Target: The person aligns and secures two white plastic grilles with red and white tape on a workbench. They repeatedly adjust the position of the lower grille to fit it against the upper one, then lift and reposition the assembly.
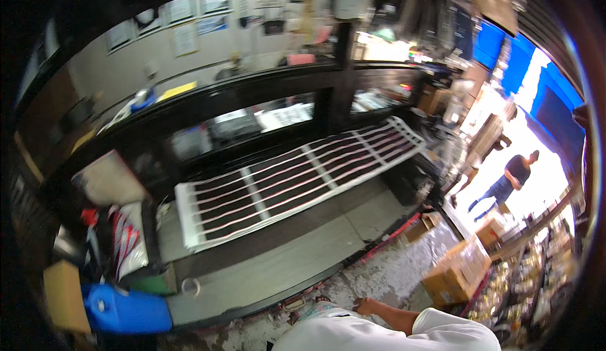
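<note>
My right hand (363, 305) hangs low in front of my white shirt, near the bottom edge of the view. Its fingers are small and blurred, so I cannot tell whether they hold anything. My left hand does not show. Beyond my body stretches a long grey bench (252, 294). On its far half lies a long dark sheet (284, 180) with thin pale stripes, lighter cross bands and white ends. A small clear round object (190, 287) rests near the bench's left end, apart from my hand.
A blue jerrycan (129, 311) and a cardboard box (65, 295) stand at lower left. Bagged goods (129, 240) lie behind them. To the right, a large carton (457, 272) sits on the floor beside crowded shelves (524, 281). A person (510, 180) stands in the bright doorway.
</note>
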The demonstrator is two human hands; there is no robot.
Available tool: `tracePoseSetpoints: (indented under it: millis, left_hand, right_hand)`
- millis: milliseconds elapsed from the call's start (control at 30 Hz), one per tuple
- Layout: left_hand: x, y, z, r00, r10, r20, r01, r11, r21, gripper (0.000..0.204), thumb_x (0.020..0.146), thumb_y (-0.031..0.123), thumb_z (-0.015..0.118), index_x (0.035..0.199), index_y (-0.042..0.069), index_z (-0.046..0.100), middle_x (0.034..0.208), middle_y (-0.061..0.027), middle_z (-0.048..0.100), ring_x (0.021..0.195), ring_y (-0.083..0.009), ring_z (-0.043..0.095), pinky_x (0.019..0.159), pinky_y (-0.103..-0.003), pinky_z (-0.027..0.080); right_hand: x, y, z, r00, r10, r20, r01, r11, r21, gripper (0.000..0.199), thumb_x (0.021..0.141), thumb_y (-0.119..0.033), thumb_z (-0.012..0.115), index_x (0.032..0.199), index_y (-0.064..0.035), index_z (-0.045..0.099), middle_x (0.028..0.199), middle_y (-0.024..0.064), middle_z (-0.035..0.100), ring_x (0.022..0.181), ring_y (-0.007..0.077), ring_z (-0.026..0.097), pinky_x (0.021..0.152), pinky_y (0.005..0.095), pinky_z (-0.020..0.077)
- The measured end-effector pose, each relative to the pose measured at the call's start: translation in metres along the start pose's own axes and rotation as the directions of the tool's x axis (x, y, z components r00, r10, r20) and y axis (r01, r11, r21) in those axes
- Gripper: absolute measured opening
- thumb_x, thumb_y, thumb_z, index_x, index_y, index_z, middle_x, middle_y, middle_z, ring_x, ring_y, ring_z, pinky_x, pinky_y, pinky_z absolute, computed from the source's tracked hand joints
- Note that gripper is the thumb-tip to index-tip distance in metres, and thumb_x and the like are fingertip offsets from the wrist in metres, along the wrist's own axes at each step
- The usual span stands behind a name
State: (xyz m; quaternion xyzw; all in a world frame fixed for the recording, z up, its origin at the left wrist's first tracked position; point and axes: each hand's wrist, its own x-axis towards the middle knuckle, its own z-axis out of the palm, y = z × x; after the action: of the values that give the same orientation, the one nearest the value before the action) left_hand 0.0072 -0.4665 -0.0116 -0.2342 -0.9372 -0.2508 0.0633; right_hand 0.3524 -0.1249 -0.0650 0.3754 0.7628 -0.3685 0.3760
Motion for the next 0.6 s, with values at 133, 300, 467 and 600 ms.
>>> tracePoseSetpoints:
  millis: [133, 300, 467, 600]
  left_hand:
    - [-0.032, 0.007, -0.018, 0.990, -0.137, 0.023, 0.139, 0.987, -0.081, 0.050, 0.097, 0.028, 0.067, 0.136, -0.001, 0.060, 0.132, -0.0228, 0.063, 0.123, -0.0394, 0.061, 0.106, -0.050, 0.047]
    - [-0.094, 0.026, -0.048, 0.929, -0.361, 0.088, 0.371, 0.901, -0.224, 0.045, 0.096, 0.025, 0.070, 0.133, 0.000, 0.062, 0.128, -0.0198, 0.065, 0.119, -0.0360, 0.062, 0.104, -0.047, 0.049]
    - [-0.180, 0.063, -0.076, 0.758, -0.633, 0.155, 0.629, 0.649, -0.429, 0.041, 0.095, 0.022, 0.072, 0.129, 0.001, 0.064, 0.124, -0.0168, 0.066, 0.116, -0.0325, 0.063, 0.101, -0.044, 0.050]
    - [-0.264, 0.115, -0.089, 0.553, -0.783, 0.285, 0.748, 0.316, -0.583, 0.038, 0.094, 0.020, 0.074, 0.126, 0.001, 0.065, 0.121, -0.0144, 0.067, 0.113, -0.0297, 0.064, 0.099, -0.042, 0.051]
  right_hand:
    - [-0.005, -0.011, -0.037, 0.999, 0.010, 0.050, -0.013, 0.998, 0.061, 0.047, 0.107, -0.036, 0.056, 0.150, -0.0179, 0.059, 0.137, 0.0155, 0.070, 0.121, 0.0351, 0.070, 0.104, 0.0439, 0.0583]
    - [-0.031, -0.011, -0.066, 0.964, -0.133, 0.229, 0.138, 0.990, -0.003, 0.045, 0.105, -0.034, 0.058, 0.146, -0.0167, 0.060, 0.134, 0.0157, 0.071, 0.118, 0.0345, 0.071, 0.101, 0.0437, 0.0586]
    - [-0.051, -0.018, -0.104, 0.904, -0.203, 0.377, 0.239, 0.970, -0.052, 0.042, 0.103, -0.032, 0.060, 0.142, -0.0154, 0.062, 0.131, 0.0160, 0.072, 0.114, 0.0339, 0.072, 0.097, 0.0436, 0.0588]
    - [-0.084, 0.002, -0.136, 0.850, -0.195, 0.489, 0.262, 0.962, -0.072, 0.041, 0.101, -0.030, 0.062, 0.139, -0.0143, 0.063, 0.128, 0.0161, 0.073, 0.111, 0.0334, 0.073, 0.095, 0.0434, 0.0591]
